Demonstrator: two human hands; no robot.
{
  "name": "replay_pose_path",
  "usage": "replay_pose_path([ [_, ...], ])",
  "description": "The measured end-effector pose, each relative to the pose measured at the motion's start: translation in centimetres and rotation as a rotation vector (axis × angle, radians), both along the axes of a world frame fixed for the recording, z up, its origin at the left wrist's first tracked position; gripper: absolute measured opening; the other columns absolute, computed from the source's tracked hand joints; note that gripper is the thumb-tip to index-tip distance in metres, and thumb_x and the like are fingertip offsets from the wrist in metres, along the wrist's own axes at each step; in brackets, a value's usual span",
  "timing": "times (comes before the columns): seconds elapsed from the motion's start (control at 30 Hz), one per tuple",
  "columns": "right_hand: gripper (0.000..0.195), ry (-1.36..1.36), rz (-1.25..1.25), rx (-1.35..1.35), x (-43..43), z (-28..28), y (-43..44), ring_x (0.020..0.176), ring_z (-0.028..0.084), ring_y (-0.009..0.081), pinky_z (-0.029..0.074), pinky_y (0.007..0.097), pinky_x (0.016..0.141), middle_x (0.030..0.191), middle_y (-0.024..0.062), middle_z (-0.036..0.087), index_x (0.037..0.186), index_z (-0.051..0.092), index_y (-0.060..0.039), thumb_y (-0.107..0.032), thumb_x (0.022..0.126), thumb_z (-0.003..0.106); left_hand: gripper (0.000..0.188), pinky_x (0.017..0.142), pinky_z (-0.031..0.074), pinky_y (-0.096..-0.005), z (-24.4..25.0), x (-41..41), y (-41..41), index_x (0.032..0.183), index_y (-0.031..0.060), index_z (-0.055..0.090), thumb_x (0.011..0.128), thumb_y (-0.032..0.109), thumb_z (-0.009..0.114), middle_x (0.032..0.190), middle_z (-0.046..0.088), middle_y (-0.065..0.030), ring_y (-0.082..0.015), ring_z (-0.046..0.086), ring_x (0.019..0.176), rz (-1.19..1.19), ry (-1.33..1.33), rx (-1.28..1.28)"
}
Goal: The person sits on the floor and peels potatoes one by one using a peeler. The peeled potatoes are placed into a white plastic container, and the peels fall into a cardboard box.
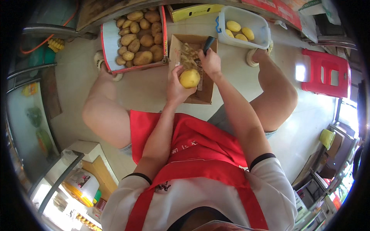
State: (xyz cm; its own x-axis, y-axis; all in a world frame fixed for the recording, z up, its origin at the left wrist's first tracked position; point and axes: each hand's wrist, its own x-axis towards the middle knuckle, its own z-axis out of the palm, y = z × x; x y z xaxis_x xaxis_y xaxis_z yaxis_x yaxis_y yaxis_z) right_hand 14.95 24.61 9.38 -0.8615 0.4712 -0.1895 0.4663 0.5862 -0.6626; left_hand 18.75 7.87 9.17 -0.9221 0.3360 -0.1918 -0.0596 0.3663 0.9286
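My left hand [179, 89] holds a peeled yellow potato [189, 78] over a cardboard box [205, 96] on the floor. Just to its upper right, my right hand [210, 62] is closed around a dark-handled peeler [208, 44], whose blade end is mostly hidden by the hand. Potato peelings [188, 56] lie inside the cardboard box. Left of it, a red-edged box [111, 49] holds several unpeeled potatoes [143, 57]. At the upper right, a clear plastic tub [245, 42] contains several peeled potatoes [233, 26].
My knees and feet flank the boxes. A red plastic stool [341, 73] stands at the right. Behind the boxes is a yellow carton [199, 11], under a wooden edge [98, 13]. Shelving with a yellow-rimmed white container [82, 184] is at the lower left.
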Motion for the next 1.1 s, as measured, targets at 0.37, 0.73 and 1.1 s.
replay_pose_path([
  [0.37,0.036,0.076,-0.139,-0.179,0.8,0.6,-1.2,0.076,0.056,0.0427,0.043,0.0470,0.070,0.073,0.0263,0.057,0.079,0.053,0.0017,-0.034,0.083,0.047,0.087,0.088,0.042,-0.0339,-0.6,-0.2,0.2,0.125,0.0071,0.029,0.053,0.008,0.076,0.110,0.051,-0.0149,-0.0247,0.051,0.103,0.055,-0.065,0.105],
  [0.73,0.036,0.191,-0.304,-0.440,1.8,0.9,-1.5,0.065,0.055,0.0321,0.043,0.0391,0.065,0.069,0.0199,0.057,0.081,0.054,0.0025,-0.033,0.085,0.050,0.083,0.089,0.042,-0.0337,-1.2,-0.6,0.3,0.122,0.0056,0.033,0.051,0.004,0.075,0.109,0.047,-0.0139,-0.0235,0.050,0.101,0.123,-0.153,0.245],
  [1.1,0.040,0.119,-0.201,-0.316,2.8,0.1,-2.0,0.077,0.055,0.0398,0.043,0.0418,0.067,0.077,0.0227,0.059,0.090,0.056,-0.0001,-0.040,0.086,0.049,0.082,0.088,0.041,-0.0325,-1.4,-0.5,-0.1,0.122,0.0054,0.035,0.051,0.009,0.077,0.109,0.050,-0.0128,-0.0228,0.051,0.100,0.096,-0.220,0.064],
])
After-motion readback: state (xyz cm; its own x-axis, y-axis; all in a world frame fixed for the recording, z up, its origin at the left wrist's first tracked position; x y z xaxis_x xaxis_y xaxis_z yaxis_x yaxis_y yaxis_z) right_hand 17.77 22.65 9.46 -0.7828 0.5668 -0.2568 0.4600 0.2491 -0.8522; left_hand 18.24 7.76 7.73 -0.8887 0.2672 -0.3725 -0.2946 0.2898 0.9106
